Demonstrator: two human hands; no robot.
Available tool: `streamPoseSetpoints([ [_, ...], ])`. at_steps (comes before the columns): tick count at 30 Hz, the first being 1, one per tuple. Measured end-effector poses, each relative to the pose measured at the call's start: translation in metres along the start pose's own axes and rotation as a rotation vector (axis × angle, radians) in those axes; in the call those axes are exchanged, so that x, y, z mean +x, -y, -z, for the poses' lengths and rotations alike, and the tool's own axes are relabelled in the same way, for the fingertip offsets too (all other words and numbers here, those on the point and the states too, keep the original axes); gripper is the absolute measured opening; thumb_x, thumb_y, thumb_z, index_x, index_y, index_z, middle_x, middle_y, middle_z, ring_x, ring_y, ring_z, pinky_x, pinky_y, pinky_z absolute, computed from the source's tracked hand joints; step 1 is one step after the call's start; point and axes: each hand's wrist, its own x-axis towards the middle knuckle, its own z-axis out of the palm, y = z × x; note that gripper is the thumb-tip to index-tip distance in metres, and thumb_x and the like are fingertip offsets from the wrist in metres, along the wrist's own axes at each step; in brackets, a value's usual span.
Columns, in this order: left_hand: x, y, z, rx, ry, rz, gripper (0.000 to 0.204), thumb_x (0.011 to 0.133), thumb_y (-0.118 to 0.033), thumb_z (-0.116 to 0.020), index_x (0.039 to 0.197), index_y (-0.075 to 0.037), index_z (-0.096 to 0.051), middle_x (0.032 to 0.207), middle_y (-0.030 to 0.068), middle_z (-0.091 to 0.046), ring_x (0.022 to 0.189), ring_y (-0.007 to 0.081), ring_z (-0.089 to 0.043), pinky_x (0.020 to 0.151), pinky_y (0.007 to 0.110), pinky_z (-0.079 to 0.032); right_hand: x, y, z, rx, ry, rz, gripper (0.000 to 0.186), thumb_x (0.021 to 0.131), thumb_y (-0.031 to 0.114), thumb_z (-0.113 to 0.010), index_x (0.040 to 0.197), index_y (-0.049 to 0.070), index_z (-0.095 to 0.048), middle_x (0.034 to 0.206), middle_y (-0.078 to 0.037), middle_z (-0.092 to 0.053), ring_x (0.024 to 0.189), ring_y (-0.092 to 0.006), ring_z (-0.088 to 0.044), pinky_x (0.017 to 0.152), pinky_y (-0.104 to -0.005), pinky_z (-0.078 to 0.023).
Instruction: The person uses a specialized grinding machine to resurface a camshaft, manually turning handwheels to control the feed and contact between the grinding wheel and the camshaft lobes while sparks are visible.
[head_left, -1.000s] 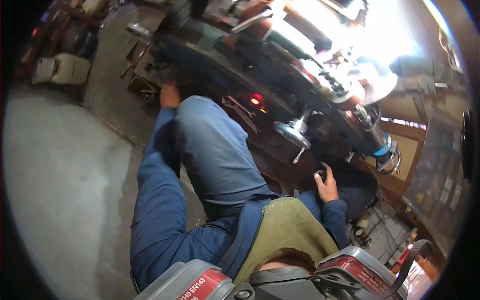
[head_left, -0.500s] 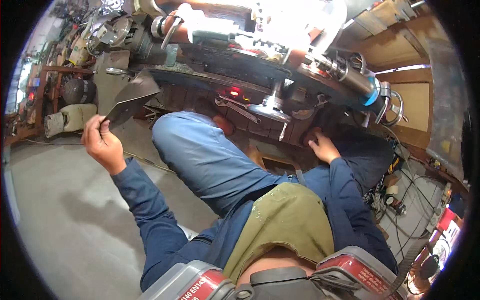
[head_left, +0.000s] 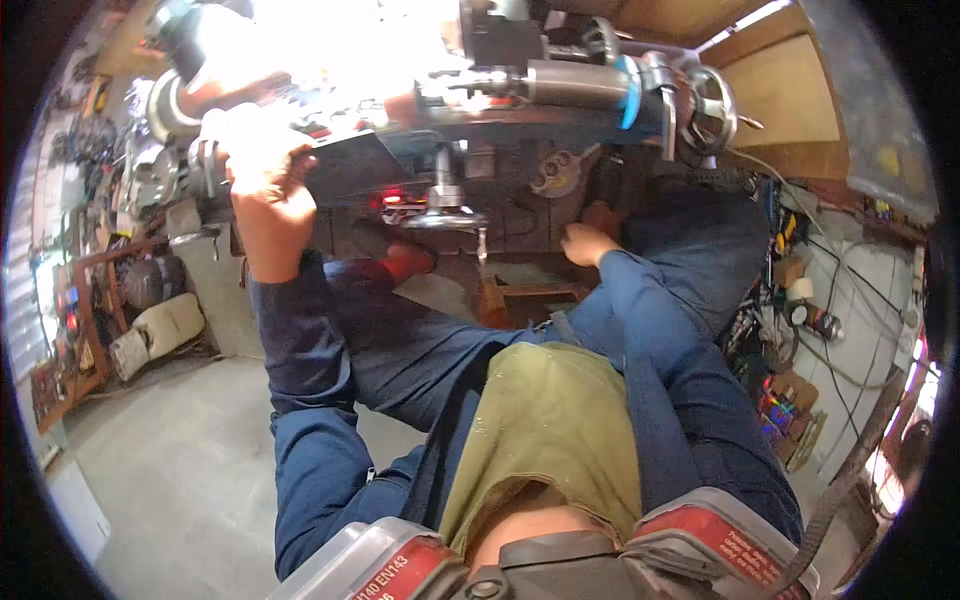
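Note:
My left hand (head_left: 270, 185) grips a dark flat metal plate (head_left: 355, 162) at the front of the machine (head_left: 565, 85), in bright glare that blurs my fingers. Just right of the plate hangs a chrome handwheel (head_left: 440, 218) with a small handle. My right hand (head_left: 588, 243) is lower, between that handwheel and my right leg, its fingers curled; whatever they hold, if anything, is hidden. Above it lies a round grey part with holes (head_left: 555, 172). A steel cylinder with a blue band (head_left: 580, 85) runs along the machine toward another handwheel (head_left: 710, 115).
Left are shelves of parts, a wooden rack (head_left: 100, 270) and a cream container (head_left: 165, 325) on the grey floor (head_left: 190, 430). At the right are a plywood panel (head_left: 785, 90), hanging cables (head_left: 840, 260) and cluttered tools (head_left: 785, 405). My bent legs are under the machine's front.
My left hand has raised the plate and moved it rightward to the machine's front. My right hand has shifted slightly, fingers more curled. The view has swung, so the machine sits differently in frame.

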Motion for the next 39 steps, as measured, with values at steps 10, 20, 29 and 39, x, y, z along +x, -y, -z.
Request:
streamPoseSetpoints([
  [10,-0.011,0.006,-0.044,-0.124,0.003,-0.002,0.022,0.072,0.002,-0.075,0.092,-0.006,-0.069,0.092,0.0104,-0.07,0.089,0.0273,-0.067,0.082,0.036,-0.051,0.177,-0.046,-0.124,-0.013,-0.131,-0.146,0.029,0.09,0.021,-0.054,0.108,0.0,-0.064,0.101,-0.019,-0.068,0.097,-0.0363,-0.066,0.074,-0.049,-0.054],
  [20,-0.011,0.015,-0.055,-0.071,-0.099,-0.099,0.032,0.061,0.007,-0.075,0.089,-0.008,-0.069,0.09,0.0082,-0.067,0.091,0.0281,-0.063,0.087,0.039,-0.045,0.23,-0.022,-0.165,-0.132,-0.135,-0.156,0.033,0.098,0.028,-0.047,0.116,0.005,-0.062,0.12,-0.015,-0.058,0.105,-0.0341,-0.061,0.084,-0.0474,-0.054],
  [29,0.006,0.002,-0.038,-0.136,-0.182,-0.137,0.034,0.07,-0.019,-0.082,0.096,-0.004,-0.068,0.092,0.0123,-0.065,0.091,0.0295,-0.061,0.087,0.039,-0.047,0.176,-0.082,-0.155,0.439,-0.732,-0.388,0.026,0.094,0.015,-0.052,0.117,0.006,-0.056,0.101,-0.021,-0.066,0.092,-0.0424,-0.065,0.077,-0.0509,-0.053],
  [39,0.013,0.008,-0.052,-0.315,-0.647,-0.154,0.02,0.089,-0.017,-0.065,0.089,0.003,-0.063,0.086,0.0115,-0.062,0.084,0.0235,-0.06,0.097,0.045,-0.046,0.154,-0.047,-0.054,0.259,-0.702,-0.369,0.025,0.093,0.013,-0.051,0.114,0.007,-0.062,0.117,-0.017,-0.061,0.104,-0.0393,-0.061,0.085,-0.0498,-0.051],
])
